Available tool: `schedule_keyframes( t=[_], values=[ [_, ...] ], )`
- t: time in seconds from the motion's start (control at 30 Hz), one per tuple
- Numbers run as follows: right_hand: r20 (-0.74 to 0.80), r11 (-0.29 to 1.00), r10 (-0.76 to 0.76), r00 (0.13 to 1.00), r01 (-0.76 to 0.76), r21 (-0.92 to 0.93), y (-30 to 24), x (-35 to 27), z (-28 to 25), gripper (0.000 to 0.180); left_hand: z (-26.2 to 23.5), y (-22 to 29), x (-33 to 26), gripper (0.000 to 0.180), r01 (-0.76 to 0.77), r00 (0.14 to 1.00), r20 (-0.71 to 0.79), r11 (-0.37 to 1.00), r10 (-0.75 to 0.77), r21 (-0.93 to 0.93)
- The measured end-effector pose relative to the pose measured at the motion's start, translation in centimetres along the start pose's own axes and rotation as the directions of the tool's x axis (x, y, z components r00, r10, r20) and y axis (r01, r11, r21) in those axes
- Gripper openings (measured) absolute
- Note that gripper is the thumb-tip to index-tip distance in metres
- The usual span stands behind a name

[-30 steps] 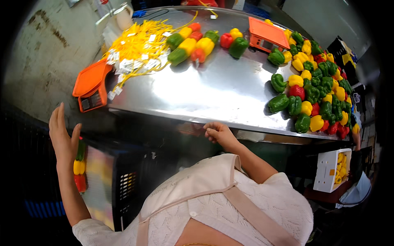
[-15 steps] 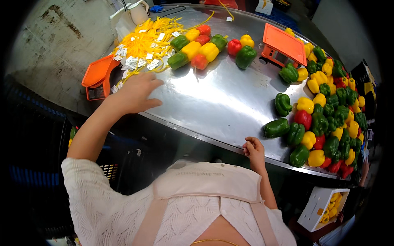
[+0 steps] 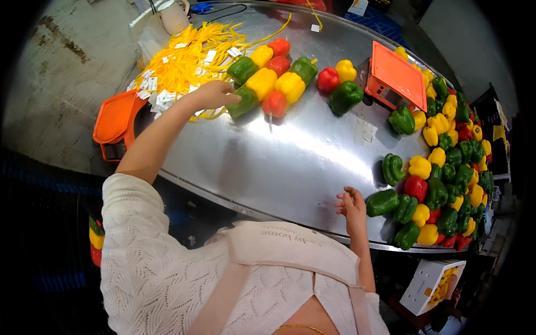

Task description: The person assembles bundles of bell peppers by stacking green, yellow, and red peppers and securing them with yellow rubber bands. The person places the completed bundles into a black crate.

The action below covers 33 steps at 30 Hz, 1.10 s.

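Observation:
My left hand [image 3: 213, 95] reaches over the steel table [image 3: 312, 151], its fingers extended and parted at the near end of a green bell pepper [image 3: 244, 103]. Whether they touch it I cannot tell. That pepper lies in a row with a yellow pepper [image 3: 261, 84] and a red pepper [image 3: 278, 66]. Similar three-pepper rows lie on both sides. My right hand [image 3: 352, 207] hovers by the table's near edge, holding nothing, with its fingers loosely bent and apart. Closest to it lies a loose green pepper [image 3: 382, 202].
Yellow strips with white tags [image 3: 190, 61] are heaped at the far left, beside an orange scale [image 3: 116, 120]. Another orange scale [image 3: 397, 77] stands at the far right. Loose peppers [image 3: 446, 167] are piled along the right side. A white box [image 3: 417, 286] of yellow peppers sits below.
My left hand has moved right and away from me, from the tagged strips to the green pepper's end. My right hand stays near the edge, fingers slightly more spread. The view has shifted.

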State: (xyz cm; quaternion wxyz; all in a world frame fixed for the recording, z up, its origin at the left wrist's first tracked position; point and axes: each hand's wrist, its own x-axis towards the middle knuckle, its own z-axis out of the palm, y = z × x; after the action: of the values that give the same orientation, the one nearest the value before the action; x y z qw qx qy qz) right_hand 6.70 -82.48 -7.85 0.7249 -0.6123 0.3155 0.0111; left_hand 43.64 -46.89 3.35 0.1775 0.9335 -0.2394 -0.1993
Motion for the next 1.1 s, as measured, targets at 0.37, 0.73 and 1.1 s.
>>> schedule_keyframes(
  t=[0.37, 0.73, 1.1],
  values=[
    [0.069, 0.99, -0.006, 0.998, 0.015, -0.139, -9.8, 21.7, 16.9, 0.087, 5.7, -6.1, 9.5, 0.057, 0.134, 0.991, 0.047, 0.936, -0.126, -0.324],
    [-0.088, 0.975, -0.202, 0.975, 0.192, -0.113, -10.9, 28.1, 23.9, 0.087, 7.6, -4.0, 9.3, 0.091, -0.044, 0.999, -0.034, 0.878, 0.032, -0.477],
    [0.036, 0.927, -0.101, 0.994, 0.107, -0.36, -6.8, 16.8, 13.8, 0.077, 14.9, 0.6, 3.3, 0.077, 0.095, 0.991, 0.128, 0.515, 0.028, -0.852]
  ],
)
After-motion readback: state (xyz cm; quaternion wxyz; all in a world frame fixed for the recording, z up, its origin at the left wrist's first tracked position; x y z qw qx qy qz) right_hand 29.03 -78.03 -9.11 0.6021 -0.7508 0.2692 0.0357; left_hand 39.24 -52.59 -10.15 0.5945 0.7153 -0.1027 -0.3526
